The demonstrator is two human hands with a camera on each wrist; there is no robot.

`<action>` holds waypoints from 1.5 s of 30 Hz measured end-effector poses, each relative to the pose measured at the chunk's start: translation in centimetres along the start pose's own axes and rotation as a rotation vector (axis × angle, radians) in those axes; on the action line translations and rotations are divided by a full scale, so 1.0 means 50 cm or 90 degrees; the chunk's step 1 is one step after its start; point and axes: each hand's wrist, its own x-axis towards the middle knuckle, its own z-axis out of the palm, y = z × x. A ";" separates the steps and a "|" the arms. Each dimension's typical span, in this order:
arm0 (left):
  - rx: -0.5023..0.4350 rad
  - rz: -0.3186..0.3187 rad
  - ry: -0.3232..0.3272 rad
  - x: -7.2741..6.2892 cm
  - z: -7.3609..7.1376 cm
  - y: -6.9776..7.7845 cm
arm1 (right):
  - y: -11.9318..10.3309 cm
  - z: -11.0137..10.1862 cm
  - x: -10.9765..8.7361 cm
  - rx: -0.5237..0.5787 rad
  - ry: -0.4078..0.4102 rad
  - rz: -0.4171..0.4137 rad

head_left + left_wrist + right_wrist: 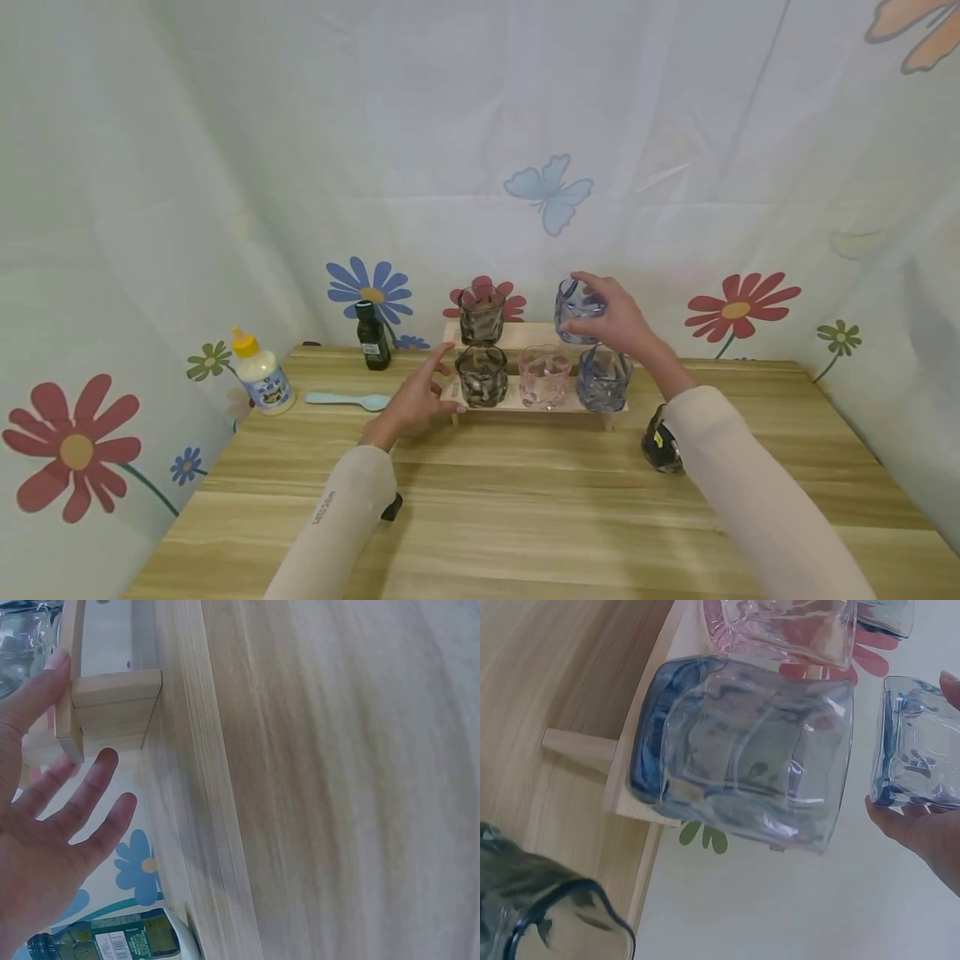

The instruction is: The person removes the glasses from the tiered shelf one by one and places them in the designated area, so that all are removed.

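Observation:
My right hand [618, 321] pinches a light blue glass [576, 312] at the right end of the two-tier wooden rack's [528, 335] upper shelf; whether it touches the shelf I cannot tell. In the right wrist view, thumb and fingers lie on opposite sides of that glass [922, 750]. My left hand [416, 400] is at the rack's left end, fingers spread, its thumb against the lower shelf's edge [69, 727]. A grey glass [482, 317] stands on the upper shelf's left. Below are another grey glass [482, 379], a pink glass [545, 379] and a blue glass [603, 381].
On the table at right, a dark glass [660, 442] is partly covered by the right sleeve. At left are a yellow-capped squeeze bottle [266, 379], a pale blue spoon [341, 400] and a dark green bottle [372, 337]. A small black object [392, 507] shows beside the left sleeve.

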 end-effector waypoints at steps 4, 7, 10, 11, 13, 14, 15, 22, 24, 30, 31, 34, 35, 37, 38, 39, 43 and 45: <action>-0.004 0.005 0.002 -0.001 0.002 -0.003 | 0.005 -0.010 -0.013 0.007 0.004 -0.006; -0.006 0.007 0.003 -0.001 0.003 -0.007 | 0.011 -0.018 -0.023 0.008 0.006 -0.006; -0.005 0.004 0.004 -0.002 0.006 -0.010 | 0.019 -0.026 -0.033 0.004 0.004 -0.002; -0.005 0.004 0.004 -0.002 0.006 -0.011 | 0.022 -0.029 -0.037 0.002 0.004 0.000; -0.006 0.004 0.003 -0.003 0.007 -0.011 | 0.028 -0.035 -0.044 -0.002 0.004 0.001; -0.005 0.004 0.004 -0.003 0.007 -0.012 | 0.031 -0.038 -0.048 -0.002 0.005 0.001; -0.007 0.002 0.004 -0.003 0.007 -0.012 | 0.033 -0.041 -0.052 -0.003 0.005 0.002; -0.008 -0.007 0.007 -0.005 0.008 -0.012 | 0.048 -0.062 -0.079 -0.013 0.008 0.010; -0.009 -0.007 0.006 -0.005 0.008 -0.013 | 0.052 -0.068 -0.088 -0.014 0.010 0.012; -0.014 -0.004 0.004 -0.005 0.008 -0.012 | 0.058 -0.087 -0.113 -0.002 0.021 0.014; -0.013 -0.004 0.004 -0.005 0.008 -0.011 | 0.060 -0.090 -0.116 -0.001 0.023 0.014; -0.014 -0.005 0.004 -0.005 0.006 -0.009 | 0.065 -0.098 -0.127 -0.005 0.029 0.010; -0.015 -0.003 0.004 -0.005 0.005 -0.009 | 0.067 -0.100 -0.130 -0.006 0.030 0.011; -0.018 0.001 0.002 -0.004 0.003 -0.008 | 0.073 -0.103 -0.137 -0.010 0.033 0.013; -0.019 0.003 0.000 -0.004 0.002 -0.008 | 0.075 -0.104 -0.141 -0.013 0.035 0.016; -0.021 0.005 -0.002 -0.004 0.001 -0.008 | 0.078 -0.106 -0.145 -0.014 0.038 0.017; -0.026 0.012 -0.011 -0.001 -0.001 -0.009 | 0.087 -0.110 -0.159 -0.020 0.050 0.022; -0.026 0.013 -0.013 0.000 -0.002 -0.010 | 0.090 -0.113 -0.165 -0.017 0.054 0.020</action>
